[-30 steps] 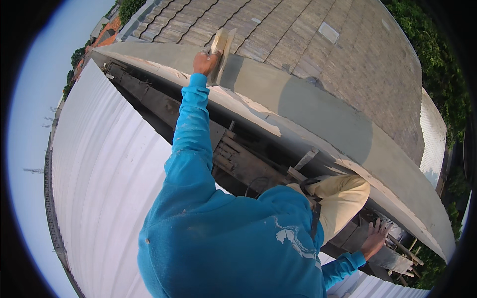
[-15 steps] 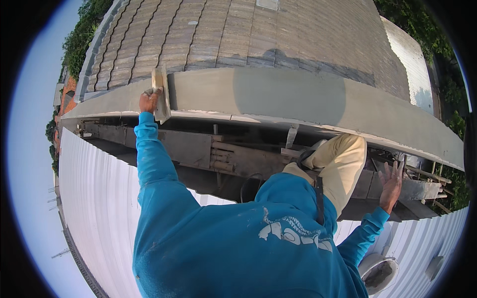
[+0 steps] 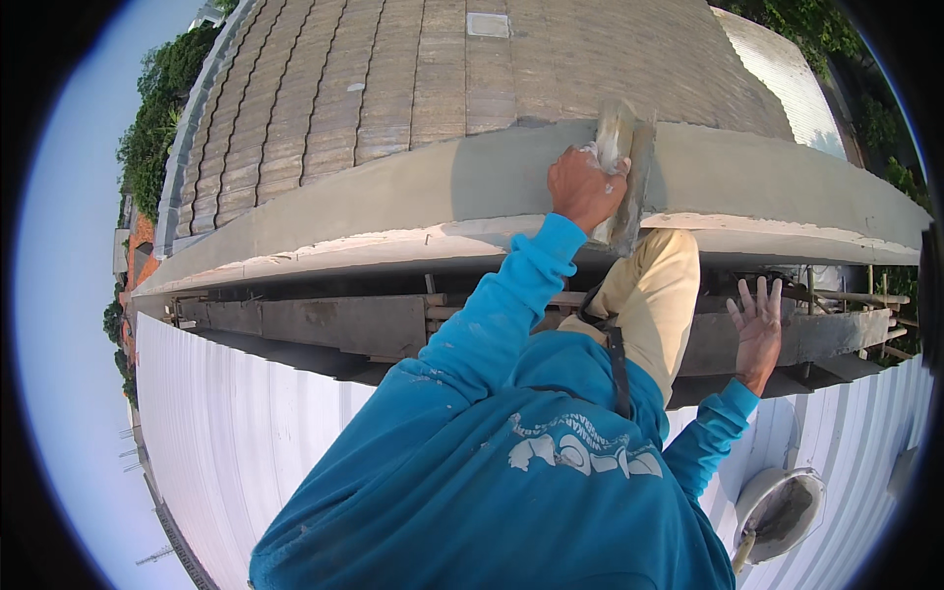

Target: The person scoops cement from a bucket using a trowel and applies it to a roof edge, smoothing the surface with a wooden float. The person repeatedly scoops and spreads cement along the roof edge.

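Note:
My left hand (image 3: 587, 187) is closed round the handle of a plastering trowel (image 3: 637, 192), whose long flat plate lies across a smooth grey rendered ledge (image 3: 364, 192). The trowel stands crosswise on the band, close above my bent knee. My right hand (image 3: 758, 332) is held up to the right with its fingers spread and nothing in it. Below that hand, a bucket (image 3: 755, 492) with grey mix inside rests on the white corrugated roofing.
Beyond the ledge slopes a tiled roof (image 3: 393, 79). Under its pale lower edge runs a dark gap with grey planks (image 3: 334, 324) and bamboo poles (image 3: 865, 297). White corrugated sheets (image 3: 236, 423) lie on the near side. A wooden handle (image 3: 743, 551) sticks out beside the bucket.
My left hand has swept the trowel rightward along the ledge, from the far left to above my knee. My right hand stays raised and spread. The view has shifted slightly.

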`<state>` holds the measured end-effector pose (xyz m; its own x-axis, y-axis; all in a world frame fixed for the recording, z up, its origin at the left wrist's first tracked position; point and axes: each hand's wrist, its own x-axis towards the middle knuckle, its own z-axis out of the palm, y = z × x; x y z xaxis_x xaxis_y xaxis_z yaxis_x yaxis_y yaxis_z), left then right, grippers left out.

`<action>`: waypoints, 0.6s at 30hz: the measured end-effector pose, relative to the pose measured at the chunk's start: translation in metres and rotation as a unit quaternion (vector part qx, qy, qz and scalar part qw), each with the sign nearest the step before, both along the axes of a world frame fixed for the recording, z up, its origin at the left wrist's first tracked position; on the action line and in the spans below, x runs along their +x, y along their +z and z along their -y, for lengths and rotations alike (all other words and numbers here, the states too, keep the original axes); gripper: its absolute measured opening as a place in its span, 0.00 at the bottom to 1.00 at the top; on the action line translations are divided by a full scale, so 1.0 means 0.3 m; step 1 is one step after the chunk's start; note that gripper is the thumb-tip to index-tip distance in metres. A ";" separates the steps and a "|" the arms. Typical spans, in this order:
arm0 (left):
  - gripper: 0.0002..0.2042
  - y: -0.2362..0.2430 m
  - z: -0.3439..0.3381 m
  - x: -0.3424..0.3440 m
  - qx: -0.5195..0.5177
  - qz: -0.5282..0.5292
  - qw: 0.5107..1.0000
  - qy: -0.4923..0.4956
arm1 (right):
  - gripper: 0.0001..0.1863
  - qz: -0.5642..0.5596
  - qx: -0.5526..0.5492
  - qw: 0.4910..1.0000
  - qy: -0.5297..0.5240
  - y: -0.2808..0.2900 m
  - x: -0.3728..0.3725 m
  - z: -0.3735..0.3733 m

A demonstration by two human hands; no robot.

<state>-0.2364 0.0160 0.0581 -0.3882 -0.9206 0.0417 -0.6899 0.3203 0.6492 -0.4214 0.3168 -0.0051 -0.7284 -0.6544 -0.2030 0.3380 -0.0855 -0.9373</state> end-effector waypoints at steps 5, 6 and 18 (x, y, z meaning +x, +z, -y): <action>0.19 -0.061 -0.194 -0.507 -0.003 -0.059 0.991 -0.120 | 0.44 0.031 -0.014 0.997 -0.064 0.067 0.048 -0.107; 0.19 -0.088 -0.249 -0.630 -0.014 -0.098 0.987 -0.124 | 0.44 0.034 -0.019 0.996 -0.079 0.066 0.057 -0.139; 0.17 0.015 -0.728 -0.832 0.661 -0.329 0.576 -0.351 | 0.31 -0.264 0.178 0.841 -0.437 0.334 0.204 -0.778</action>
<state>-0.4860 0.2345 0.0626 -0.9847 0.0578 -0.1643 -0.1570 -0.7033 0.6933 -0.3603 0.5502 0.0952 -0.9498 0.2117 0.2302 -0.1795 0.2337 -0.9556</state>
